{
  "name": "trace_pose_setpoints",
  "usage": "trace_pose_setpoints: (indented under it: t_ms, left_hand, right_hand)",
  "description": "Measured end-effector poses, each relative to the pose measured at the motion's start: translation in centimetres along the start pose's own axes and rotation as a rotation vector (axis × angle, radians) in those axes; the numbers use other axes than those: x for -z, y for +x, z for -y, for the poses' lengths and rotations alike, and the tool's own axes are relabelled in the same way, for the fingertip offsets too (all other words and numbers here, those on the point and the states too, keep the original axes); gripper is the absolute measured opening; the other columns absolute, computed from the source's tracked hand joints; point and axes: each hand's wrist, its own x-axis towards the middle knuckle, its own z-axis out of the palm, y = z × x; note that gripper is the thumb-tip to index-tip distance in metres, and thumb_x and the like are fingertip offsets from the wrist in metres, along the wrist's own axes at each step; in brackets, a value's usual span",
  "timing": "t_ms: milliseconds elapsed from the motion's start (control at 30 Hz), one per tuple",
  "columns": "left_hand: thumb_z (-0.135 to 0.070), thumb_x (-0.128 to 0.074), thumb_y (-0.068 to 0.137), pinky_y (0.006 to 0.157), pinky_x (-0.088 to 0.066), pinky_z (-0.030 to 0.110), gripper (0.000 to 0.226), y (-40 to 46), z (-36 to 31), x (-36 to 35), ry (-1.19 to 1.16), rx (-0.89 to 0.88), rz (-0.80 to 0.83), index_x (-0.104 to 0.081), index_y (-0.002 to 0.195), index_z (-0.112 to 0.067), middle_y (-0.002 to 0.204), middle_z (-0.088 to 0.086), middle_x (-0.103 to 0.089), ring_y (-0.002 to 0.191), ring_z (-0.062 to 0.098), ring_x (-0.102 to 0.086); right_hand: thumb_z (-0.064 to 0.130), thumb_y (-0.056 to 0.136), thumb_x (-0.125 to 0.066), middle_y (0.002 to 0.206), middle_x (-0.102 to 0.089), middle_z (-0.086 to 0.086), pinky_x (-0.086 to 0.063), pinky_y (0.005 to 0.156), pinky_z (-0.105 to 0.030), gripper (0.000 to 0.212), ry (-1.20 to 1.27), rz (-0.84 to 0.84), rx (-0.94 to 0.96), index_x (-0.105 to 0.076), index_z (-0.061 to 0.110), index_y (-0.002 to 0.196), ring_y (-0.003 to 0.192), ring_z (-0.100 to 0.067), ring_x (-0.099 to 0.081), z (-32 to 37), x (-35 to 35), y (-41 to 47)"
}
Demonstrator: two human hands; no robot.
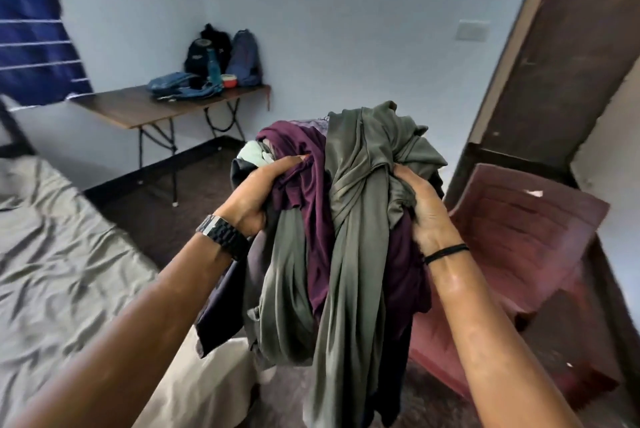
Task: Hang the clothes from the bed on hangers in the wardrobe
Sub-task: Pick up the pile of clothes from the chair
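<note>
I carry a bundle of clothes point(349, 219) in front of me, held up between both hands. It holds an olive-green garment, a purple one, a pale mint piece and a dark one hanging at the lower left. My left hand point(258, 192), with a dark watch on the wrist, grips the purple and dark cloth on the bundle's left side. On the right side, my right hand point(420, 200), with a black band on the wrist, grips the olive cloth. The bed point(59, 271) with a crumpled grey sheet lies at the left. No wardrobe or hanger shows.
A maroon plastic chair point(519, 254) stands just right of the bundle. Behind it is a brown wooden door or panel point(561, 64). A folding table point(149, 105) with bags, a bottle and a small container stands against the far wall. Dark floor lies between bed and table.
</note>
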Motion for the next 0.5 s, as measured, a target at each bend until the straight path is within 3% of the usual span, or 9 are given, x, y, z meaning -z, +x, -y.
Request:
trace_pose_setpoints:
  t_ms: [33, 167, 267, 400, 500]
  left_hand:
    - [-0.02, -0.053, 0.092, 0.076, -0.058, 0.027, 0.028, -1.1, -0.2, 1.9, 0.0, -0.002, -0.028, -0.077, 0.083, -0.009, 0.092, 0.008, -0.074, 0.081, 0.017, -0.071]
    - [-0.023, -0.058, 0.086, 0.092, -0.052, 0.034, 0.023, -6.4, -1.7, 11.1, 0.002, -0.01, -0.148, -0.073, 0.096, -0.008, 0.102, 0.011, -0.072, 0.089, 0.02, -0.069]
    - [-0.026, -0.062, 0.079, 0.091, -0.053, 0.034, 0.025, -10.5, -3.1, 19.3, -0.005, -0.018, -0.226, -0.075, 0.092, -0.009, 0.102, 0.01, -0.072, 0.089, 0.02, -0.069]
    - [-0.024, -0.056, 0.089, 0.086, -0.052, 0.032, 0.023, -15.4, -4.6, 30.1, 0.016, -0.001, -0.37, -0.073, 0.091, -0.009, 0.094, 0.009, -0.073, 0.081, 0.019, -0.069]
    - [-0.023, -0.056, 0.09, 0.085, -0.049, 0.031, 0.022, -18.7, -5.6, 37.7, 0.03, 0.009, -0.485, -0.074, 0.088, -0.012, 0.091, 0.007, -0.073, 0.08, 0.018, -0.067]
  right_hand:
    - [0.014, 0.093, -0.054, 0.063, -0.069, 0.002, -0.054, 0.062, -0.019, 0.015, -0.001, 0.004, -0.027, -0.064, 0.008, 0.084, 0.06, -0.006, -0.066, -1.1, -1.8, -0.4]
    - [0.009, 0.097, -0.047, 0.043, -0.058, 0.008, -0.044, 0.041, -0.012, 0.025, 0.003, 0.082, -0.13, -0.056, 0.01, 0.073, 0.039, -0.001, -0.056, -6.4, -10.9, -1.9]
    - [0.009, 0.098, -0.045, 0.035, -0.049, 0.01, -0.039, 0.038, -0.011, 0.029, -0.02, 0.124, -0.182, -0.05, 0.012, 0.07, 0.031, 0.001, -0.049, -12.0, -18.4, -2.4]
    - [0.012, 0.095, -0.052, 0.052, -0.063, 0.007, -0.051, 0.054, -0.015, 0.019, -0.027, 0.209, -0.248, -0.06, 0.01, 0.079, 0.049, -0.002, -0.062, -20.7, -27.1, -1.9]
    - [0.018, 0.089, -0.061, 0.091, -0.073, -0.007, -0.056, 0.079, -0.029, 0.019, -0.042, 0.256, -0.333, -0.069, 0.005, 0.101, 0.087, -0.019, -0.07, -27.2, -33.2, -1.5]
